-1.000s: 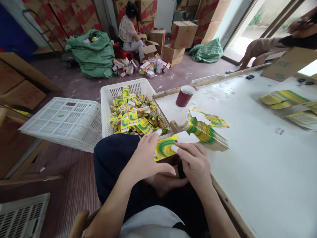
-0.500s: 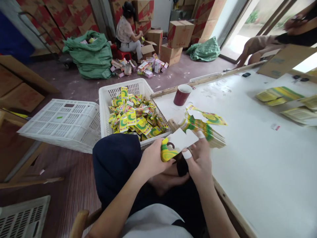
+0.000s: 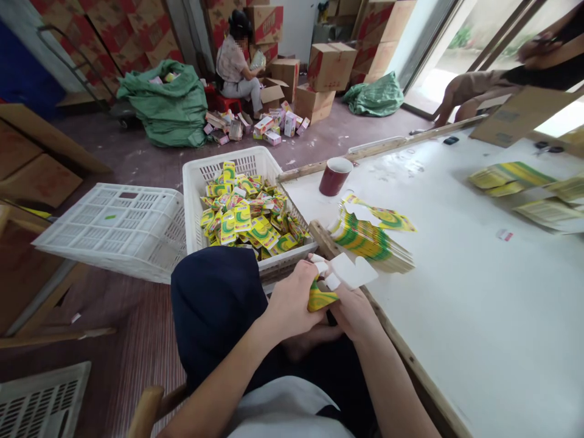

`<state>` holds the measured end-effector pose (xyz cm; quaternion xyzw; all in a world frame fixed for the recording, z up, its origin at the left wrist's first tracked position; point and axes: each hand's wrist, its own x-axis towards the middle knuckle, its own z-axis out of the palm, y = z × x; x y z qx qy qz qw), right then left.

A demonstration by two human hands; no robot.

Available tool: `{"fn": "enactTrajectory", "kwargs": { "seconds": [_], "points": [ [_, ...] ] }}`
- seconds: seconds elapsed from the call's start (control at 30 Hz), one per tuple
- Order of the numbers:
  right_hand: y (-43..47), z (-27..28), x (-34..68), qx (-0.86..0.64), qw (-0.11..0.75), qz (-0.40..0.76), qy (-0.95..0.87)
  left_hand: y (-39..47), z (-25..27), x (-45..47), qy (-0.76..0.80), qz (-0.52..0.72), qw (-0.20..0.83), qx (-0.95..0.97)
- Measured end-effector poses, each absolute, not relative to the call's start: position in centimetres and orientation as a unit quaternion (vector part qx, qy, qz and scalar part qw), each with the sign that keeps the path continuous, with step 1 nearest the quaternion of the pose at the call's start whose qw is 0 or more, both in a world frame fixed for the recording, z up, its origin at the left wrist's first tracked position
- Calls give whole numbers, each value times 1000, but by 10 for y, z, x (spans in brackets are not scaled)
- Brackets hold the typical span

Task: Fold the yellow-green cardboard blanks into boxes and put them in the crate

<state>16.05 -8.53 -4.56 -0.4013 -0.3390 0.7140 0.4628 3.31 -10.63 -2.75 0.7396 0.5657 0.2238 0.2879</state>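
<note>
Above my lap, both hands are closed on one small yellow-and-green carton (image 3: 321, 298), its white inner flaps pointing right. My left hand (image 3: 292, 298) grips its left side. My right hand (image 3: 349, 307) has its fingers, with white coverings on the tips, pressed at the carton's open end near the flap. A stack of flat yellow-and-green cartons (image 3: 369, 240) lies fanned on the white table (image 3: 479, 304), just beyond my right hand. To the left of it stands a white plastic basket (image 3: 191, 201) holding many yellow packs (image 3: 246, 213).
A maroon mug (image 3: 335, 177) stands near the table's edge. An overturned white crate (image 3: 114, 219) is left of the basket. More flat cartons (image 3: 511, 176) lie at the table's right. One person (image 3: 235, 67) sits among boxes at the back; another person (image 3: 483, 91) sits at the right.
My right hand has moved left, its fingers now at the carton's open end beside my left hand. The white flap now projects right past the right hand's fingers.
</note>
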Motion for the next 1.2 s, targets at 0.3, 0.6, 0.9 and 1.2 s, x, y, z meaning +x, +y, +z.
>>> {"fn": "enactTrajectory", "kwargs": {
  "seconds": [0.3,0.6,0.9,1.2],
  "points": [
    [-88,-46,170,-391,424,416,-703,-99,-32,30,597,259,356,671],
    [-81,-56,179,-425,420,259,-759,-97,-35,23,636,277,236,680],
    [-74,-47,201,-379,320,311,-811,-98,-26,14,627,242,257,695],
    [-81,-54,200,-397,349,357,-770,-100,-26,21,613,223,263,711]
  ]
}}
